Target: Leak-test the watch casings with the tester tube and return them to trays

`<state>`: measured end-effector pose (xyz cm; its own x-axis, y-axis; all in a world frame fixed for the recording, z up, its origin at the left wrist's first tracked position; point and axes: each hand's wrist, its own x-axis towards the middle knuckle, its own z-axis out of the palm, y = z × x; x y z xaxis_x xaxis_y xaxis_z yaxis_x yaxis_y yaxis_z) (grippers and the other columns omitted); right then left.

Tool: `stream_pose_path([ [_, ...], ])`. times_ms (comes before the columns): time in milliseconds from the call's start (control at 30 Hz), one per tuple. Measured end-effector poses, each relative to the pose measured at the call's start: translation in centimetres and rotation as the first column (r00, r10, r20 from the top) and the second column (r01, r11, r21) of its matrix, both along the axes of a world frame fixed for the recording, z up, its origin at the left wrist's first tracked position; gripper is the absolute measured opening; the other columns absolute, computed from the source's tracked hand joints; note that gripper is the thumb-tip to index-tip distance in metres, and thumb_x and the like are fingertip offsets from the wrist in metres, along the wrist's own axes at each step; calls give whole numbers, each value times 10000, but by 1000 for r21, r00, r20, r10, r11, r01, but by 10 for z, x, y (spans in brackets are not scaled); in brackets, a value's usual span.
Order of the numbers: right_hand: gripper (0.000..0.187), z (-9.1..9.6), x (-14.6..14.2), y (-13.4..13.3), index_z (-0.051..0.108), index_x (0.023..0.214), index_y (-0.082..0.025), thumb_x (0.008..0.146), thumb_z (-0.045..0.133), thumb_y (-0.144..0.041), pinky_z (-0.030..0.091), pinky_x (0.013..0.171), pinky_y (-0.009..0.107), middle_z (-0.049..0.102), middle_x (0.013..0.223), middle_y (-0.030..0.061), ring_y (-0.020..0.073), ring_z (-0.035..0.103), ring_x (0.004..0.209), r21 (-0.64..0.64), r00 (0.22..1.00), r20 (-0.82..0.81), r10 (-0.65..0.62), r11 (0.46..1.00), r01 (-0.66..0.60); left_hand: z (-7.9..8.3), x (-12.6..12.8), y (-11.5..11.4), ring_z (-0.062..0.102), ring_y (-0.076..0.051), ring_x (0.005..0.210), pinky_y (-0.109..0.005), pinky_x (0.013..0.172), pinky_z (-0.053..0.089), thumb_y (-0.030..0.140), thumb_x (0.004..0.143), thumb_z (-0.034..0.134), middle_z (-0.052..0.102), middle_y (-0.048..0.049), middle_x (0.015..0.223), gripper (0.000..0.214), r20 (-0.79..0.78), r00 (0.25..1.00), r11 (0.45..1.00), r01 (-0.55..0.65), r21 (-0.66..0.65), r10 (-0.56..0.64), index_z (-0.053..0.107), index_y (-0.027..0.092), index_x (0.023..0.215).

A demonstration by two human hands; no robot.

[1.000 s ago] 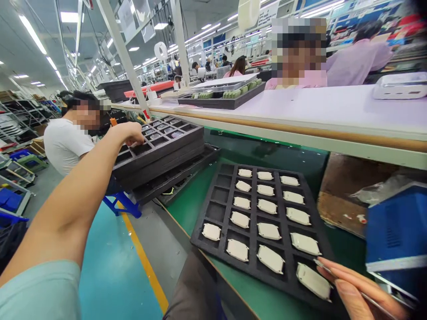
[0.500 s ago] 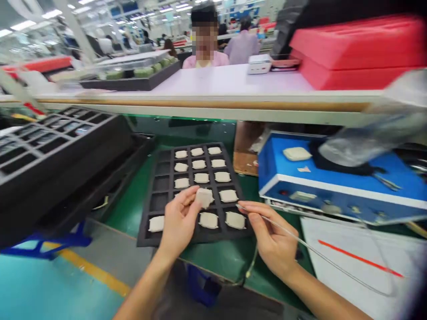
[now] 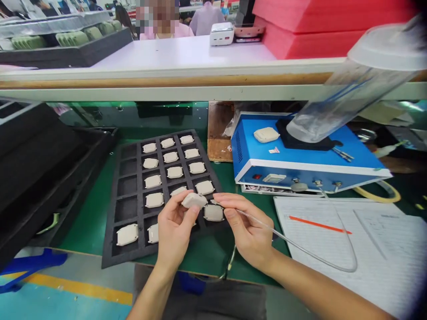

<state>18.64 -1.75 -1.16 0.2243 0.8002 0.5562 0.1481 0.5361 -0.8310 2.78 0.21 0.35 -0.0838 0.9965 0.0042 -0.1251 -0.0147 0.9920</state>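
My left hand (image 3: pixel 173 229) pinches a small cream-coloured plastic part (image 3: pixel 194 200) between thumb and fingers, held just above the black foam tray (image 3: pixel 128 184). My right hand (image 3: pixel 245 226) is closed on a thin clear tube (image 3: pixel 300 246), whose tip points at the held part. The tray lies on the green mat and holds several more cream parts (image 3: pixel 175 172) in its compartments; its left column is mostly empty.
A blue box (image 3: pixel 300 158) stands right of the tray with one cream part (image 3: pixel 266 134) and a clear cylinder (image 3: pixel 347 89) on top. Lined paper (image 3: pixel 367 240) lies at front right. Stacked black trays (image 3: pixel 36 164) sit at left. A person sits beyond the white shelf (image 3: pixel 180 53).
My left hand came back from the stacked trays at left with a cream part and now holds it at the tube tip. The view swung right and down to the bench.
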Motion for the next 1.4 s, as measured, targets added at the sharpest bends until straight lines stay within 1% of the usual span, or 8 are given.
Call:
stream_pose_path([
  [100, 146, 0, 0, 0, 764, 1010, -248, 1015, 623, -214, 683, 860, 392, 821, 1039, 80, 237, 798, 1009, -5, 1000, -6, -18, 1000, 18, -2, 1, 1, 753, -187, 883, -264, 802, 604, 306, 785, 877, 768, -56, 957, 305, 41, 999, 1000, -10, -4, 10, 704, 186, 1005],
  [200, 146, -1, 0, 0, 760, 1024, -247, 1019, 619, -211, 684, 869, 403, 821, 1049, 84, 241, 801, 1014, -12, 1000, -5, -3, 1000, 3, -2, 3, 0, 760, -168, 821, -239, 746, 601, 290, 761, 901, 764, -40, 927, 351, 94, 996, 999, 9, -41, -5, 636, 194, 970],
  [267, 147, -2, -1, 0, 758, 1028, -249, 1021, 616, -211, 685, 870, 405, 821, 1059, 85, 242, 801, 1018, -22, 1000, -5, 7, 1000, -7, -2, 4, -1, 760, -163, 779, -225, 700, 597, 290, 743, 913, 766, -42, 914, 381, 95, 995, 999, 9, -54, -4, 616, 194, 962],
  [367, 151, -2, -1, 1, 759, 1032, -251, 1019, 618, -201, 684, 870, 394, 822, 1063, 80, 237, 801, 1024, -31, 1000, -7, 13, 999, -13, -1, 6, -3, 746, -149, 727, -204, 650, 588, 275, 720, 920, 755, -35, 873, 385, 61, 998, 999, -26, -46, 29, 620, 187, 945],
  [667, 159, -4, 0, 2, 759, 1044, -257, 1021, 613, -198, 680, 883, 402, 819, 1070, 78, 240, 798, 1031, -51, 1000, 10, 21, 998, -21, -1, 9, -6, 754, -149, 745, -203, 690, 615, 225, 740, 889, 762, -43, 858, 319, 25, 999, 999, -46, -10, 46, 637, 181, 930],
  [833, 201, -5, 1, 1, 762, 1069, -258, 1008, 614, -136, 667, 897, 373, 812, 1087, 70, 221, 787, 1046, -44, 999, 0, 36, 998, -36, -1, 9, -5, 751, -142, 740, -189, 681, 610, 208, 739, 883, 762, -39, 845, 305, 24, 999, 999, -48, 0, 48, 643, 179, 924],
  [1067, 215, -5, 1, 2, 768, 1074, -243, 995, 625, -102, 648, 912, 322, 806, 1085, 67, 193, 777, 1049, -33, 999, -8, 53, 998, -53, -1, 8, -6, 752, -141, 741, -188, 682, 611, 198, 746, 876, 766, -38, 849, 297, 9, 999, 999, -51, 16, 50, 645, 174, 931],
  [1400, 228, -6, 2, 2, 768, 1074, -250, 987, 628, -94, 636, 918, 322, 800, 1091, 65, 195, 773, 1053, -37, 998, 14, 59, 998, -58, -1, 8, -7, 765, -135, 769, -178, 706, 614, 189, 767, 855, 775, -28, 844, 258, -15, 999, 999, -45, 28, 45, 648, 183, 921],
])
